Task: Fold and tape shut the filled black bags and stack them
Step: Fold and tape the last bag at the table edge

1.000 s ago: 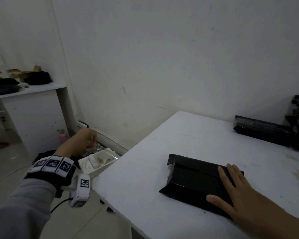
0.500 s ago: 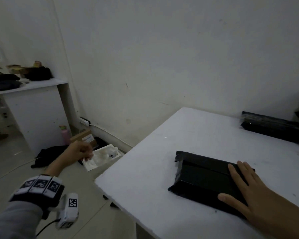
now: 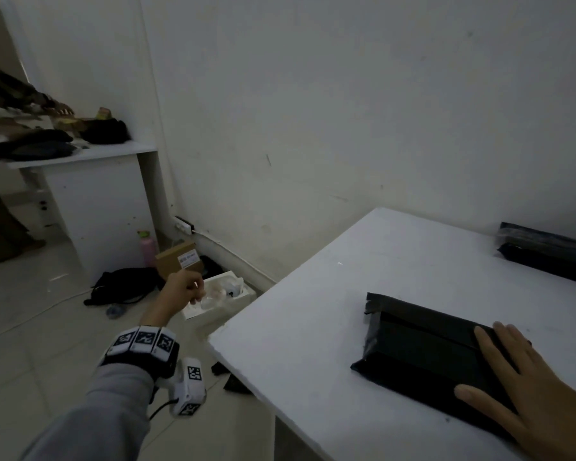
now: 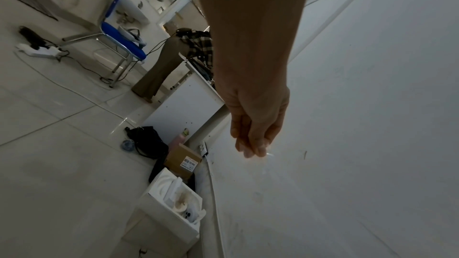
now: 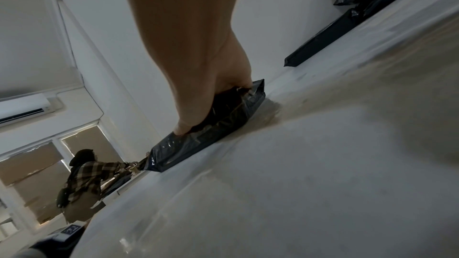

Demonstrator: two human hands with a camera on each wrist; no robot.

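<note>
A folded black bag (image 3: 423,344) lies on the white table (image 3: 330,327) near its front edge. My right hand (image 3: 509,367) rests flat on the bag's right end, fingers straight; the right wrist view shows the right hand (image 5: 211,109) pressing the bag (image 5: 198,144) down. My left hand (image 3: 198,292) is stretched out past the table's left edge, above a white box on the floor. Its fingertips are pinched together, and in the left wrist view a thin clear sliver (image 4: 270,155) glints at the left hand (image 4: 253,152). More black bags (image 3: 546,251) lie at the back right by the wall.
On the floor by the wall stand an open white box (image 3: 243,299), a cardboard box (image 3: 180,261), a pink bottle (image 3: 148,249) and a black sack (image 3: 127,284). Another person (image 5: 84,180) works at a white desk (image 3: 97,207) to the left. A blue chair (image 4: 119,34) stands further off.
My left arm has reached further down and out towards the white box on the floor. The right hand has stayed flat on the folded bag.
</note>
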